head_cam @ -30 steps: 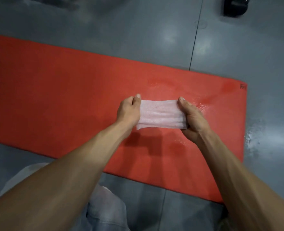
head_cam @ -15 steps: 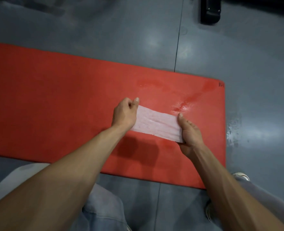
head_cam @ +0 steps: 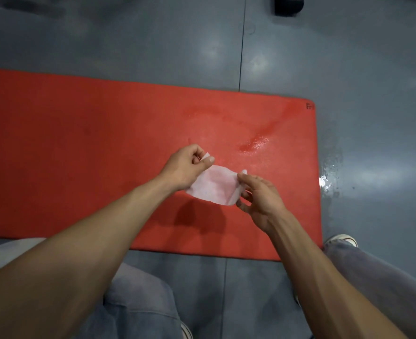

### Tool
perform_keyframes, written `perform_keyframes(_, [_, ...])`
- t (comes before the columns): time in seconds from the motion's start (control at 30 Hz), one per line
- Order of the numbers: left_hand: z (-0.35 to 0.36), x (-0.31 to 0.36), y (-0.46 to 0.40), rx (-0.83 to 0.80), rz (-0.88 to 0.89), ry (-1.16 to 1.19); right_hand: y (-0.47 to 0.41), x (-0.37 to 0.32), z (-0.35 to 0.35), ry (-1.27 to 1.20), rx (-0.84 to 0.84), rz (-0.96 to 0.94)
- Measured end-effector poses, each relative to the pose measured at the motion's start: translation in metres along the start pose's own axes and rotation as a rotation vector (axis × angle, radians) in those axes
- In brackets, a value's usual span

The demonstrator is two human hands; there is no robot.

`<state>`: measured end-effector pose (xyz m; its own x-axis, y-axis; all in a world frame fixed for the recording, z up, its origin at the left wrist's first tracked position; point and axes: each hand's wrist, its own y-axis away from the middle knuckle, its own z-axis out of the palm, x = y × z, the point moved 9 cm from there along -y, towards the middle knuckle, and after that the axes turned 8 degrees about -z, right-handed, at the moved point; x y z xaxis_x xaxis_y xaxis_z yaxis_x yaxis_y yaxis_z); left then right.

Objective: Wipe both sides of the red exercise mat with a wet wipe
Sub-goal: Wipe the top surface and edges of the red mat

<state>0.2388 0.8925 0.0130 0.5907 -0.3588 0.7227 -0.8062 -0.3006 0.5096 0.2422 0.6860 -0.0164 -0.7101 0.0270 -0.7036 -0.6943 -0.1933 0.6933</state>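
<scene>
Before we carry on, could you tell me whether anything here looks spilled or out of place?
Yes: wet patches glisten on the grey floor just past the red mat's right end, beyond the damp streak on the mat itself. Nothing else stands out.

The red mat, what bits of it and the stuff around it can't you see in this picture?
- Red mat: its underside is hidden, and its left end is cut off by the head view's edge.
- Black marking at the mat's corner: too small to read.
- Dark object on the floor: cut off by the top edge.
- Wet wipe: its ends are hidden inside the left hand and right hand.
</scene>
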Motion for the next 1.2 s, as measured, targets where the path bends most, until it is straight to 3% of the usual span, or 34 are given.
perform_keyframes(0.17, [0.028,0.007,0.006,-0.175,-0.005,0.029,0.003,0.005,0.007,0.049,-0.004,-0.048])
perform_keyframes(0.37, [0.061,0.014,0.027,-0.506,-0.286,0.423,0.012,-0.002,0.026,0.005,-0.106,-0.066])
perform_keyframes(0.53, [0.072,0.017,0.038,-0.696,-0.363,0.484,0.016,-0.006,0.014,0.064,-0.040,-0.093])
perform_keyframes(0.6, [0.067,0.019,0.032,-0.591,-0.309,0.409,0.018,-0.011,0.009,0.085,-0.020,-0.109])
perform_keyframes(0.73, [0.036,0.019,0.007,-0.165,-0.178,0.280,0.024,-0.036,0.002,0.086,0.019,-0.157])
perform_keyframes(0.8, [0.042,0.009,0.012,-0.224,-0.325,0.407,0.027,-0.051,0.009,0.000,-0.045,-0.156])
perform_keyframes(0.87, [0.062,0.010,0.030,-0.485,-0.476,0.548,0.031,-0.068,0.018,-0.055,-0.104,-0.162])
perform_keyframes(0.93, [0.070,0.025,0.039,-0.660,-0.444,0.646,0.034,-0.082,0.018,0.006,-0.078,-0.199])
perform_keyframes(1.0, [0.060,0.039,0.032,-0.597,-0.367,0.732,0.038,-0.091,0.014,0.112,-0.004,-0.253])
perform_keyframes(1.13, [0.027,0.045,0.011,-0.209,-0.215,0.725,0.045,-0.098,0.017,0.156,0.095,-0.327])
perform_keyframes(1.2, [0.017,0.047,0.007,-0.107,-0.147,0.702,0.048,-0.094,0.026,0.094,0.098,-0.288])
